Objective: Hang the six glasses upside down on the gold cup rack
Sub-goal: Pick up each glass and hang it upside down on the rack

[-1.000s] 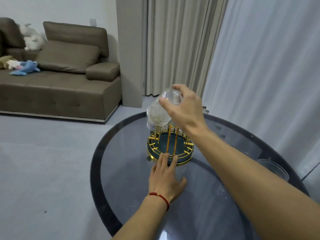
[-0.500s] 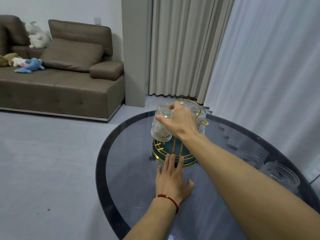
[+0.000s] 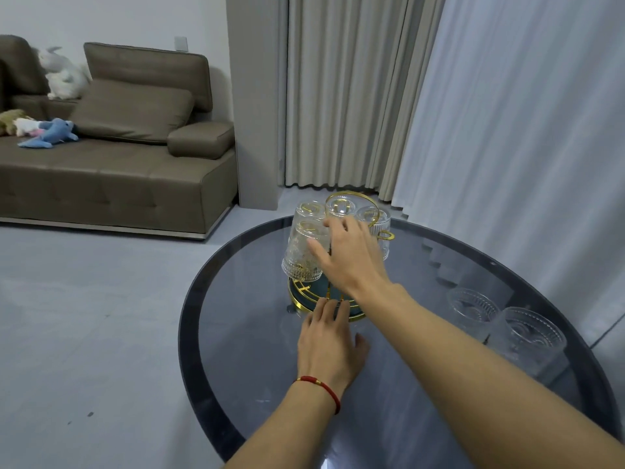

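The gold cup rack [image 3: 302, 297] with a teal base stands at the middle of the round dark glass table [image 3: 216, 333]. Three clear ribbed glasses [image 3: 341, 207] hang upside down on its far pegs. A fourth upside-down glass [image 3: 302, 253] sits over the front left peg, and my right hand [image 3: 350, 257] holds its right side with thumb and fingertips. My left hand [image 3: 329, 343] lies flat on the table, its fingertips against the rack's base rim. Two more glasses [image 3: 471, 311] [image 3: 527, 338] stand upright at the table's right edge.
A brown sofa [image 3: 128, 170] with soft toys stands far left across the grey floor. Grey curtains [image 3: 341, 96] and a white sheer curtain [image 3: 524, 130] hang behind the table. My right forearm crosses the table between the rack and the two upright glasses.
My right hand has brought the glass down from above the rack and lowered it over the front left peg. My left hand has stayed at the rack's base.
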Demonstrator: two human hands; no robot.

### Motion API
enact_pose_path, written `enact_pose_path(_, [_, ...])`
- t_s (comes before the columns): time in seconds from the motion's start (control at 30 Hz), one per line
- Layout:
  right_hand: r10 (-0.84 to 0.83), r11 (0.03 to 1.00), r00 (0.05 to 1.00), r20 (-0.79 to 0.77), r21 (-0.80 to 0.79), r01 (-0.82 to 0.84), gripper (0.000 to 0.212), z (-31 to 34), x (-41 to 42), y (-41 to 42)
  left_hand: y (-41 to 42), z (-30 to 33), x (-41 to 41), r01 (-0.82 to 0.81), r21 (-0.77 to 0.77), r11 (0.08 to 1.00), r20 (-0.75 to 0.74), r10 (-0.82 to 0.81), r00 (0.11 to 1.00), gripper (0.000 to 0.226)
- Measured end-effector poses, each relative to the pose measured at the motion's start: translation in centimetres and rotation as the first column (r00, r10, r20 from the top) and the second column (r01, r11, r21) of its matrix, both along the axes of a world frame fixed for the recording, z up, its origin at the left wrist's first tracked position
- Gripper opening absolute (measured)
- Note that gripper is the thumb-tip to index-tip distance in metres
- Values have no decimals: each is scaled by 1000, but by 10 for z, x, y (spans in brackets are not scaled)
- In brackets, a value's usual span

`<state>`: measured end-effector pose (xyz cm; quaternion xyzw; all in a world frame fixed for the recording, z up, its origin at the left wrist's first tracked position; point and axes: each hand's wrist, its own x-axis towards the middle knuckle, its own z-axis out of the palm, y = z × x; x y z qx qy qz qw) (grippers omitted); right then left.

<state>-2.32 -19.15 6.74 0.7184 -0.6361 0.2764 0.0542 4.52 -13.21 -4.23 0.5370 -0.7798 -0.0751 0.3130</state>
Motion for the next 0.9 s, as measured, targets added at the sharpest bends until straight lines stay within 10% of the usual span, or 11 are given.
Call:
enact_pose_path(0.17, [20,973,981,194,-230,26,28,-24,-56,63,12,19,-17,98,-102,990,-167,-114,979,37])
enact_pose_path(0.37, [-258,888,926,275,-311,339,47,-58,-146,134,32,27,-39,188,-182,965,-174,-220,960,31])
enact_pose_path(0.5, [-453,833,713,536,-31,552,84,-67,-187,154,38,27,-46,184,-127,975,-216,-208,954,26])
enact_pose_path(0.63, [-455,884,616,643,241,402,127,-86,-207,166,43,27,-56,178,-102,979,-247,-198,949,26])
enact_pose_path(0.9, [-487,868,595,639,278,412,86,-108,-229,160,56,33,-76,194,15,981,-443,-168,881,21])
